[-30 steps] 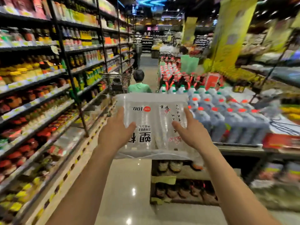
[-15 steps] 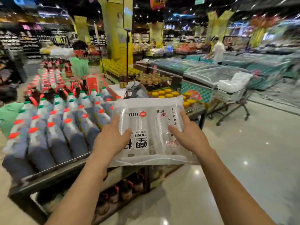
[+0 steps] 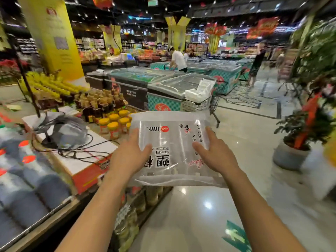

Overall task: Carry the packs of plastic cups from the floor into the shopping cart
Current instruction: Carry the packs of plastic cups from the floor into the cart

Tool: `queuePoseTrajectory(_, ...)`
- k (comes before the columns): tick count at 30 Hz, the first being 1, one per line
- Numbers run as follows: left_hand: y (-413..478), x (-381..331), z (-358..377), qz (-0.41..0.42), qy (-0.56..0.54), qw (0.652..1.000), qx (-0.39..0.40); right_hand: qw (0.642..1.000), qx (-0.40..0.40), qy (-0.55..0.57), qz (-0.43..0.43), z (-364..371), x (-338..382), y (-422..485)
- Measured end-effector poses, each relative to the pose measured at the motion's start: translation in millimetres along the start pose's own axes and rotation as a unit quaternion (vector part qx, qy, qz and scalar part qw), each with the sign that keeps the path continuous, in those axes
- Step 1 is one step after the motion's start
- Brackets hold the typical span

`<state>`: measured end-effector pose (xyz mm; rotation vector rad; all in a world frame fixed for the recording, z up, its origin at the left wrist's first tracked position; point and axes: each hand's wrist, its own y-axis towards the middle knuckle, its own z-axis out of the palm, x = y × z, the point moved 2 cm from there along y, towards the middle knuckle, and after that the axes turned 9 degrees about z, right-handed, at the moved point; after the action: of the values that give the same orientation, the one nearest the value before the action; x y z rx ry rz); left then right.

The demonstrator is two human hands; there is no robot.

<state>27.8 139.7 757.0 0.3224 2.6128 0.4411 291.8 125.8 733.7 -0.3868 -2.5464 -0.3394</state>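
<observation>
The left hand (image 3: 129, 158) and right hand (image 3: 217, 156) held the pack of plastic cups (image 3: 172, 140), fingers (image 3: 135, 133) clamped on its side edges. The shopping cart (image 3: 197, 105) stood beyond.

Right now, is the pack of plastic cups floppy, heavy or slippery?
Probably light: the pack of plastic cups sits level between left hand and right hand. Likely slippery: glossy wrap. Its loose near edge looks floppy.

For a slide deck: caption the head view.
Left hand and right hand hold a pack of plastic cups, shopping cart ahead.
</observation>
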Motion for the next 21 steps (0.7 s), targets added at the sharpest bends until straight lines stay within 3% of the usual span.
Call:
queuePoseTrajectory(13, 316.7, -27.3, 147.4, 0.150, -0.048, 0.985, 0.064, 0.987, -0.072, -0.025, 0.142, 15.2, -51.7, 259.2)
queuePoseTrajectory(21, 467.8, -82.8, 270.0, 0.170, -0.061, 0.979, 0.097, 0.978, -0.091, -0.017, 0.188, 13.4, -133.7, 414.7)
